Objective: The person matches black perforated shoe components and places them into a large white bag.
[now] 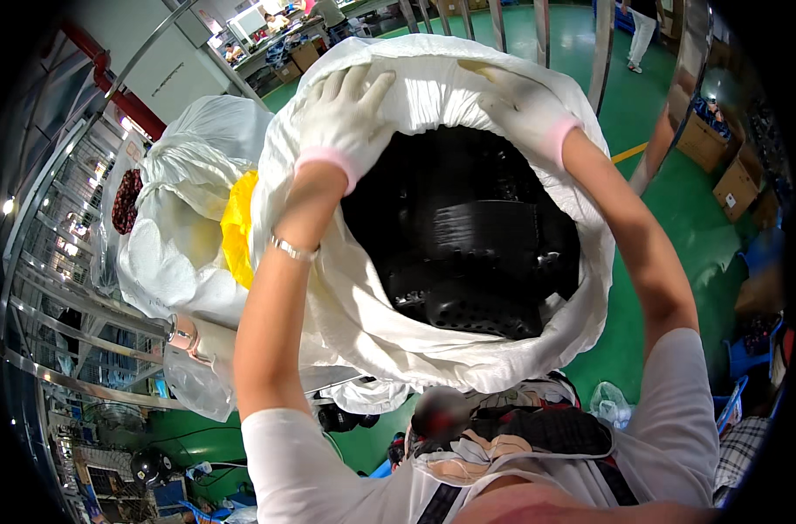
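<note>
A large white woven sack [433, 354] stands in front of me with its mouth wide and its rim rolled outward. Inside lie glossy black moulded pieces [485, 227]; one near the front edge has rows of small holes, and I cannot make out their exact kind. My left hand [346, 113], in a white glove with a pink cuff, rests on the far left rim with its fingers spread. On the far right rim lies my right hand [529, 109], gloved the same way, fingers stretched out and thumb apart. Neither hand touches the black pieces.
Another white sack [184, 201] bulges on the left, with a yellow bag [239, 229] beside it. Metal bars [542, 35] rise behind the large sack. Cardboard boxes [737, 183] stand at the right on the green floor [660, 227]. People are at a far workbench.
</note>
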Demonstrator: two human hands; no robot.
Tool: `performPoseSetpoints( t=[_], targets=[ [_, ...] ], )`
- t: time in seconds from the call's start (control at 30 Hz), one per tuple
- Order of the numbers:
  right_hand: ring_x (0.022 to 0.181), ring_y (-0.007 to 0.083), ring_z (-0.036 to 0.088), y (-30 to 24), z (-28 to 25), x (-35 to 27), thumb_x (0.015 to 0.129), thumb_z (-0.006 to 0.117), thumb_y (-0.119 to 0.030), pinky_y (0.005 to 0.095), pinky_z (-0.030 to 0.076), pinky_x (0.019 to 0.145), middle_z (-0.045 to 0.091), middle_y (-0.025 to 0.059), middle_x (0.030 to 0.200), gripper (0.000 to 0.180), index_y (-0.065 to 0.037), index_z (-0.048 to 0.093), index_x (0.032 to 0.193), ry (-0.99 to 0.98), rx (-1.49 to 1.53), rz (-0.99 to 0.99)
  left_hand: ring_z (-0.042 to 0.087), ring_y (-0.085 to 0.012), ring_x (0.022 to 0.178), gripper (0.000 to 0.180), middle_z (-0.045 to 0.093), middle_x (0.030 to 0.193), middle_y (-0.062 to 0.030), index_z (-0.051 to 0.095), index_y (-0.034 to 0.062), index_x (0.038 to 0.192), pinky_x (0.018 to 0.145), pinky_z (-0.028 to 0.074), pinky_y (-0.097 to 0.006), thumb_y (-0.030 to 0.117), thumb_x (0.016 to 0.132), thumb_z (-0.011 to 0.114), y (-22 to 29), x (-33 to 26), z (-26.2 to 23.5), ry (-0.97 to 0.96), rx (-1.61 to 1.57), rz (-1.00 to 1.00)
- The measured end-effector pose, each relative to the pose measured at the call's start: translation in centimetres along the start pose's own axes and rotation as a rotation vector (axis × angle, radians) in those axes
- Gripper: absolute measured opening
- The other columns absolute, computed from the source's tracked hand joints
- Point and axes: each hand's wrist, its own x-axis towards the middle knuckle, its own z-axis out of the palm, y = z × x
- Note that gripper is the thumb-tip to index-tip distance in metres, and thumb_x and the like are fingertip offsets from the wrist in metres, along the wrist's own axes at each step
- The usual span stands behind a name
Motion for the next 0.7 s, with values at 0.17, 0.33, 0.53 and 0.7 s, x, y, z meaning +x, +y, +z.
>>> performPoseSetpoints(
  t=[0.17,0.33,0.53,0.7],
  targets=[
    [0.114,0.0317,0.057,7.5,1.4,2.3,0.091,0.045,-0.038,0.0368,0.042,0.098,0.060,0.0199,0.125,0.051,-0.005,0.055,0.129,-0.220,-0.094,0.282,0.045,-0.0346,0.128,0.060,0.050,0.136,-0.0152,0.050,0.0141,0.135,0.107,0.036,-0.043,0.048,0.086,0.055,-4.0,2.9,7.4,-0.105,-0.163,-0.021],
    [0.120,0.0286,0.054,11.1,7.0,1.1,0.092,0.043,-0.037,0.0326,0.038,0.104,0.059,0.0170,0.129,0.052,-0.006,0.054,0.133,-0.450,-0.250,0.251,0.046,-0.0367,0.128,0.068,0.048,0.139,-0.0208,0.049,0.0086,0.136,0.106,0.037,-0.041,0.055,0.087,0.054,-6.0,0.6,14.8,-0.267,-0.646,-0.214],
    [0.122,0.0262,0.053,8.9,6.7,0.8,0.091,0.050,-0.035,0.0332,0.038,0.105,0.058,0.0131,0.132,0.048,-0.008,0.057,0.130,-0.384,-0.178,0.297,0.046,-0.0373,0.126,0.064,0.051,0.135,-0.0198,0.052,0.0081,0.133,0.104,0.038,-0.042,0.056,0.090,0.050,-3.8,-0.9,15.4,-0.093,-0.521,-0.241],
    [0.122,0.0243,0.053,10.2,8.4,1.1,0.092,0.050,-0.036,0.0326,0.038,0.104,0.057,0.0091,0.133,0.046,-0.012,0.057,0.131,-0.334,-0.206,0.299,0.045,-0.0385,0.127,0.066,0.049,0.136,-0.0219,0.048,0.0087,0.137,0.106,0.037,-0.043,0.056,0.091,0.047,-4.8,-1.7,15.5,-0.124,-0.500,-0.226]
  ],
)
